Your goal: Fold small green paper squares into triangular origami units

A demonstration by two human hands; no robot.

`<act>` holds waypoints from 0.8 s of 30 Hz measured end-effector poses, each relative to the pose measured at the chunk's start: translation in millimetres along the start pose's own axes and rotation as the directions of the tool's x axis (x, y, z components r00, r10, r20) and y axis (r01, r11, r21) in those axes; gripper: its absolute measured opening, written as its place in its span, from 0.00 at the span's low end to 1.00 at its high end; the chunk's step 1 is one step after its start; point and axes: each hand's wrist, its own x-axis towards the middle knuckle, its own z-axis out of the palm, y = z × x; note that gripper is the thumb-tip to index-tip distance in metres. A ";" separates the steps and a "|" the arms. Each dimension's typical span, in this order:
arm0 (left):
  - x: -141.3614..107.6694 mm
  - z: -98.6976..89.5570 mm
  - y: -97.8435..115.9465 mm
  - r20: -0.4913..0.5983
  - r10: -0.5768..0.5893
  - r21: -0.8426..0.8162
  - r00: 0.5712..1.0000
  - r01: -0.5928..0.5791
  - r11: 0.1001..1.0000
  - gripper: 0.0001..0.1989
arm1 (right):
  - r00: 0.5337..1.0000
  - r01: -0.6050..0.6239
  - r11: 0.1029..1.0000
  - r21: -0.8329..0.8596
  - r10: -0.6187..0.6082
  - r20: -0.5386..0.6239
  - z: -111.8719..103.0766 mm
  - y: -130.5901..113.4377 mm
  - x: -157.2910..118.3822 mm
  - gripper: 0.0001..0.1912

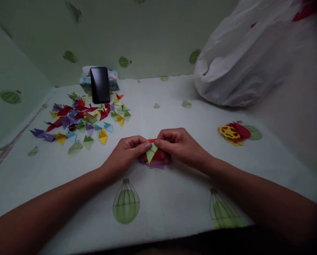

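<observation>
A small light-green piece of folded paper (151,153) is pinched between my two hands near the middle of the table. My left hand (133,148) grips its left upper edge with thumb and fingers. From the other side, my right hand (176,143) pinches the upper right edge, its thumb close to the left one. Directly beneath lies a small stack of coloured paper sheets (157,165), with red, orange and purple showing; my fingers hide part of it. Several folded paper pieces (80,115) in many colours are heaped at the left.
A dark phone (100,85) leans against a tissue box (114,79) behind the heap. At the back right sits a large white plastic bag (235,67). Yellow and red paper cut-outs (234,132) lie on the right of the balloon-patterned table cover (174,198).
</observation>
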 end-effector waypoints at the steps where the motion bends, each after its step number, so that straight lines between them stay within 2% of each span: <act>1: 0.4 -0.2 -0.8 0.005 -0.006 -0.009 1.000 0.006 1.000 0.12 | 1.000 -0.009 1.000 0.013 0.008 0.001 0.2 -0.5 -0.3 0.13; 9: 1.1 -0.9 -5.4 0.045 -0.052 -0.144 0.998 0.058 0.988 0.12 | 0.999 -0.023 0.988 0.150 0.017 0.044 -0.1 1.7 -0.1 0.16; 15: 2.1 -0.3 -5.1 0.024 -0.048 -0.179 0.999 0.052 0.983 0.15 | 1.000 0.006 0.989 0.148 -0.006 0.001 -0.8 3.5 -0.4 0.18; 20: 3.3 0.2 -5.3 -0.058 -0.067 -0.257 0.996 0.050 0.965 0.10 | 0.999 0.045 0.987 0.154 -0.045 -0.002 -0.8 3.8 0.5 0.19; 24: 4.2 1.0 -5.9 -0.105 -0.073 -0.322 0.992 0.035 0.946 0.10 | 0.999 0.001 0.984 0.177 -0.010 0.047 0.8 5.4 2.4 0.14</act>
